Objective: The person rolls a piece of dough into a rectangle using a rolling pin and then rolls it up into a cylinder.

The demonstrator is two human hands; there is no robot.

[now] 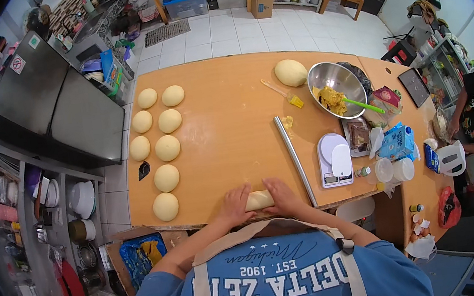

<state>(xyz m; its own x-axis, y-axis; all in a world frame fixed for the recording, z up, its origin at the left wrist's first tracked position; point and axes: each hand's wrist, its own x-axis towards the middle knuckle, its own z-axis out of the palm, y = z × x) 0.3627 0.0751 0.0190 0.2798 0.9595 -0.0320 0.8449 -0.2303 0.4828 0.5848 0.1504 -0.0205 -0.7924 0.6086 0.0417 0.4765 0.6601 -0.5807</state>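
Close by, a short roll of pale dough (259, 200) lies near the front edge of the table (216, 127); the left hand (236, 205) is on one end and the right hand (282, 197) on the other; the fingers bend over the ends, but I cannot tell if they pinch or just press; the dough might tear if one hand pushes too hard; the long metal rod (296, 161) beside the right hand could roll off if bumped; two plastic tubs (403, 169) stand farther right, their insides hard to see; farther off, a shiny bowl (351, 75) holds lumpy yellow filling (332, 101) and a green tool (364, 106); a knock on its handle, which pokes past the rim, could spill some; across the floor sits a clear blue-topped bin (188, 8), its insides too blurry to tell.
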